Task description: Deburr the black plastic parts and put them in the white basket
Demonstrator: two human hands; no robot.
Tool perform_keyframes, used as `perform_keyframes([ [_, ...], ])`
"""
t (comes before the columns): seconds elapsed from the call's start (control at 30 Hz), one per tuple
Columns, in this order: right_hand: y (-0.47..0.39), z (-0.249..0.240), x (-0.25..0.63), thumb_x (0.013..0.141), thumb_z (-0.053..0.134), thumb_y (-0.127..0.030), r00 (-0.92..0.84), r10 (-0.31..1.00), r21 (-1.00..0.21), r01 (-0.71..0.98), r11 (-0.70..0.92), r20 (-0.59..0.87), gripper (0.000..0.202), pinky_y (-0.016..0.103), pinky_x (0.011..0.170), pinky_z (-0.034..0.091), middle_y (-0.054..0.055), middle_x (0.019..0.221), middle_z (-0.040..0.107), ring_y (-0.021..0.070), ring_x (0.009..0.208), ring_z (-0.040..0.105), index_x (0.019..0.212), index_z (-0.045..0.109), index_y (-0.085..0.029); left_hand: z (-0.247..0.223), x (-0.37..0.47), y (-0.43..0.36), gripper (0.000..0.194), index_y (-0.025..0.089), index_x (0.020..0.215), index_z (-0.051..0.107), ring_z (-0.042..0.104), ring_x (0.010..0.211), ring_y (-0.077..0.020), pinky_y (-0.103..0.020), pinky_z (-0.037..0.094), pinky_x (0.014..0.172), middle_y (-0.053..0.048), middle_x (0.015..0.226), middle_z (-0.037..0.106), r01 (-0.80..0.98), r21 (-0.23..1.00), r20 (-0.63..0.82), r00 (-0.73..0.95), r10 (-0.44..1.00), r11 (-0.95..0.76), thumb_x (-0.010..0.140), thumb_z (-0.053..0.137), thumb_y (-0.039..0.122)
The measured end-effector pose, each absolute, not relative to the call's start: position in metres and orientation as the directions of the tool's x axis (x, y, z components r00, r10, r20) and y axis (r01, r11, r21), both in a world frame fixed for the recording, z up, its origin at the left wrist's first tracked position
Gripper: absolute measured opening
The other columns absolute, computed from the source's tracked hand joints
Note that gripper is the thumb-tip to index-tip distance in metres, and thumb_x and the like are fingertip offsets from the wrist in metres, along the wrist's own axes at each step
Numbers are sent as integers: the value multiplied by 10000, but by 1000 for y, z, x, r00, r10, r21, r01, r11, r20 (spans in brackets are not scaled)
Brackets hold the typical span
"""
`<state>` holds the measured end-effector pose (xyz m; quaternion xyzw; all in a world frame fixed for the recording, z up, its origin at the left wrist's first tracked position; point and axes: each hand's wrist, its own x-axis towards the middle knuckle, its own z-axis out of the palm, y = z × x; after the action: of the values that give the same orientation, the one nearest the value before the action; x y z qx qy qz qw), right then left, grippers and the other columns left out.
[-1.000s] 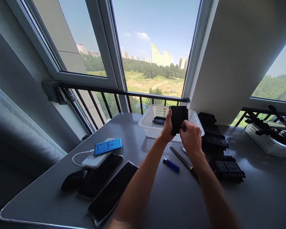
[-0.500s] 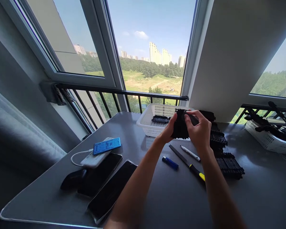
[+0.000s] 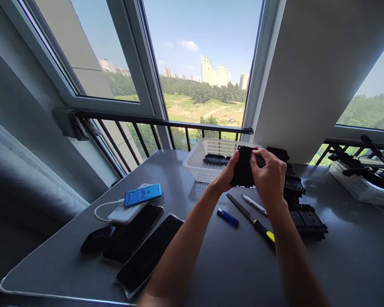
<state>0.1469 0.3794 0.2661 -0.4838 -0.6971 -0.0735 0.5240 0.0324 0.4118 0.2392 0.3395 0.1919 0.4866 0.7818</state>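
Observation:
My left hand [image 3: 226, 174] is closed on the left edge of a flat black plastic panel [image 3: 242, 170] with small teeth along its rim, held tilted up in front of the white basket [image 3: 196, 174]. Pinched fingers of my right hand [image 3: 270, 172] press near the panel's upper right, with a small dark grey piece [image 3: 260, 161] showing between them; its kind I cannot make out. Similar black panels [image 3: 309, 221] are stacked beyond my right wrist, and more black parts [image 3: 215, 159] lie inside the basket. Below my hands are a flat file [image 3: 264, 230] with a black and yellow handle, a white marker [image 3: 254, 205] and a blue lighter [image 3: 228, 217].
To the left on the grey table [image 3: 67, 260] lie a blue phone-like device [image 3: 143, 195] on a white power bank [image 3: 123, 214], a dark mouse [image 3: 97, 239] and two dark phones [image 3: 150, 256]. A second white basket [image 3: 358, 183] with black cables stands right. Railing [image 3: 166, 123] borders the window.
My right hand has shifted slightly right and down across the panel, its fingers still pinched. The left hand keeps its hold, with the panel barely moved.

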Motion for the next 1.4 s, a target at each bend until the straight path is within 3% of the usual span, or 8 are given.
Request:
perform_keyframes([
  [0.17, 377, 261, 131, 876, 478, -190, -57, 694, -392, 791, 471, 718, 181, 274, 654, 394, 59, 789, 669, 193, 715, 609, 871, 659, -190, 242, 31, 412, 582, 162, 1287, 568, 670, 973, -213, -306, 498, 902, -78, 1020, 722, -765, 623, 158, 323, 933, 160, 928, 326, 551],
  [0.37, 381, 259, 135, 847, 507, -185, -36, 737, -407, 815, 413, 675, 177, 273, 644, 383, 54, 793, 673, 197, 723, 611, 873, 681, -207, 234, 27, 415, 601, 128, 1256, 592, 679, 936, -233, -310, 521, 849, -104, 991, 727, -703, 676, 69, 361, 930, 222, 908, 368, 564],
  [0.57, 376, 264, 140, 866, 488, -220, 39, 679, -455, 770, 447, 733, 191, 296, 701, 415, 65, 849, 688, 204, 749, 621, 911, 672, -194, 236, 28, 415, 594, 152, 1271, 579, 681, 947, -231, -312, 525, 852, -99, 1030, 722, -718, 651, 67, 379, 923, 247, 901, 379, 571],
  [0.77, 374, 269, 141, 860, 513, -283, 118, 632, -527, 677, 513, 766, 167, 304, 723, 434, 47, 836, 691, 194, 716, 629, 926, 638, -194, 229, 33, 414, 592, 111, 1189, 635, 700, 764, -225, -268, 533, 649, -109, 854, 740, -571, 762, -44, 426, 904, 306, 895, 400, 568],
  [0.93, 375, 271, 143, 845, 519, -313, 143, 654, -576, 635, 515, 743, 173, 295, 687, 452, 38, 764, 678, 192, 690, 629, 863, 646, -197, 231, 33, 411, 589, 115, 1186, 641, 691, 766, -219, -270, 521, 665, -113, 870, 739, -514, 813, 13, 485, 874, 273, 900, 393, 566],
  [1.17, 375, 266, 133, 826, 533, -281, -6, 757, -615, 579, 535, 654, 147, 240, 589, 410, 15, 702, 676, 157, 605, 603, 798, 646, -192, 242, 27, 411, 609, 143, 1250, 596, 685, 809, -208, -283, 531, 742, -87, 874, 730, -630, 752, 76, 377, 923, 196, 899, 372, 587],
  [1.4, 377, 261, 133, 838, 496, -229, -57, 761, -518, 699, 492, 646, 151, 243, 571, 363, 17, 687, 647, 154, 593, 572, 836, 642, -192, 236, 29, 415, 571, 137, 1224, 613, 677, 722, -188, -259, 522, 662, -88, 833, 724, -601, 764, 24, 392, 920, 236, 912, 370, 549],
])
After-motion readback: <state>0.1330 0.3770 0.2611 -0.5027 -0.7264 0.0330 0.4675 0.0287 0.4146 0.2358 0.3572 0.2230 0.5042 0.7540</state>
